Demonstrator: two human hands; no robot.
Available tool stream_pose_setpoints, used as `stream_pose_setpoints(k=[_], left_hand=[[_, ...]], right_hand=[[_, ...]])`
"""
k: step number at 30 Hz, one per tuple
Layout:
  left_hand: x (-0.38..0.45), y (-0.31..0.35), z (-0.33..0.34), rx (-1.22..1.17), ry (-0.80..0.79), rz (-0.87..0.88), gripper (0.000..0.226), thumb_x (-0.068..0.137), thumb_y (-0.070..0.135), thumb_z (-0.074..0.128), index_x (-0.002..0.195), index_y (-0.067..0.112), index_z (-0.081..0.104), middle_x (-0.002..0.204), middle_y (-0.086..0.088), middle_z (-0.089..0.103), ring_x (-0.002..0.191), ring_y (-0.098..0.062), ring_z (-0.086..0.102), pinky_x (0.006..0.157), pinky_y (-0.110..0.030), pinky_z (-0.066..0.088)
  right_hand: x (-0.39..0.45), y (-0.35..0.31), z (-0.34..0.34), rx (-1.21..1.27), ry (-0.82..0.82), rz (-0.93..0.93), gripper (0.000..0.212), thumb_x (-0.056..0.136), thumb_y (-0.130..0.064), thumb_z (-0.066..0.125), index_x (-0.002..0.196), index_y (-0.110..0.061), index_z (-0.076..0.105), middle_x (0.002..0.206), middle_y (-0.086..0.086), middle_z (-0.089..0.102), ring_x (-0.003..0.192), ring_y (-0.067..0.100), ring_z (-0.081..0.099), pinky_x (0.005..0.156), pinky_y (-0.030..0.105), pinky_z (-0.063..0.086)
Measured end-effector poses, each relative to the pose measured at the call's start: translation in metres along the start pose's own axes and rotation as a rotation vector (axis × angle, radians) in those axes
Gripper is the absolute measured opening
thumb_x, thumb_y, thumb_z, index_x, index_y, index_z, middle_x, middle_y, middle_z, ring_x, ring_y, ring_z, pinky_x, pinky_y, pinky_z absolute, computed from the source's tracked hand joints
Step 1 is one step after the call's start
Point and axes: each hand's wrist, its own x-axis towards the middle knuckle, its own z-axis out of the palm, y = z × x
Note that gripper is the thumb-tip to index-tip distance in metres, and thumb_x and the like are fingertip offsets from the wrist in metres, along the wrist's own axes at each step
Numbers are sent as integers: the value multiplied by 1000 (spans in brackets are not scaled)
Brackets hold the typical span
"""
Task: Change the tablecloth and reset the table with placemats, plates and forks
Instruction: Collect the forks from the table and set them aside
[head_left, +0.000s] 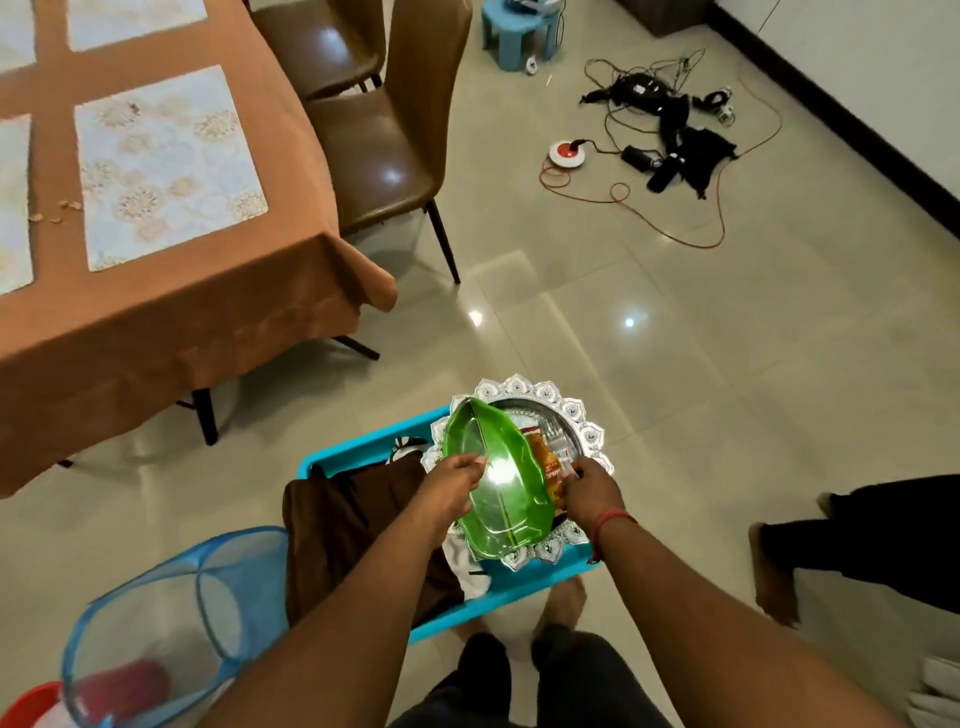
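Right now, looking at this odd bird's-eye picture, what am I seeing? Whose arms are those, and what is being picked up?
No machine here: a person wears a camera on the head, so you look down their own arms. The left hand and right hand each grip an edge of a green leaf-shaped plastic plate, tilted above an ornate silver tray in a turquoise plastic basket. Brown cloth lies in the basket too. On the left, the table wears an orange-brown tablecloth with pale patterned placemats.

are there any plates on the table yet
No, the table shows only placemats; the green plate is in both hands over the blue bin.
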Motion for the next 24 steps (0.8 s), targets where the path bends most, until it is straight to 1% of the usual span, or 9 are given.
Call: stream_pose_setpoints(k=[1,2,3,6,8,11,16,19,24], left_hand=[[1,-3,-1,-9,8,-14,9,101,26,57,110,28,57,124,2,59,114,-14,55,105,-42,44],[2,-5,-1,-13,15,-21,9,102,25,56,111,27,56,124,2,59,114,-14,55,105,-42,44],[3,-7,-2,-19,21,-22,10,102,25,56,112,26,56,123,3,59,114,-14,55,105,-42,44],[7,-12,-1,-53,65,-26,14,101,26,56,116,26,57,124,2,60,113,-13,56,101,-39,46],[9,-15,-1,-51,90,-32,13,101,28,57,114,28,58,127,1,61,113,-13,57,97,-37,46],[12,-15,4,-77,142,-29,9,101,27,57,109,30,58,128,1,60,114,-14,57,98,-37,47],[17,-16,16,-109,171,-10,24,101,27,57,124,25,57,135,-2,56,122,-18,55,101,-39,48],[17,-18,22,-103,171,-12,35,100,28,58,134,21,54,140,-3,53,126,-20,53,102,-40,48],[19,-23,26,-112,185,-18,19,101,27,57,119,28,56,141,-4,53,122,-18,53,102,-41,48]], right_hand=[[1,-1,-1,-15,6,13,19,90,-9,48,89,-22,61,104,16,68,98,33,64,78,31,47],[1,-1,-2,-30,10,29,21,91,-8,47,101,-16,63,110,16,66,102,32,62,77,27,41],[5,0,-1,-43,9,38,24,91,-7,46,107,-13,63,113,16,65,104,32,60,76,26,37],[23,-1,-1,-100,-24,14,18,89,-3,46,97,-13,59,113,20,65,100,32,59,75,28,38],[32,1,1,-140,-28,1,22,87,-1,47,101,-8,62,114,23,64,103,35,59,77,30,39],[40,3,5,-173,-29,-21,27,86,1,48,108,-1,64,116,25,63,108,38,59,82,33,43],[52,6,9,-243,-28,-57,30,89,-2,48,115,2,62,121,28,57,113,40,56,91,37,46],[57,8,12,-259,-16,-48,30,90,-3,46,116,3,61,122,28,54,113,41,55,92,39,45],[61,11,18,-272,-12,-78,25,91,-11,50,107,1,65,112,26,62,104,39,61,86,39,50]])
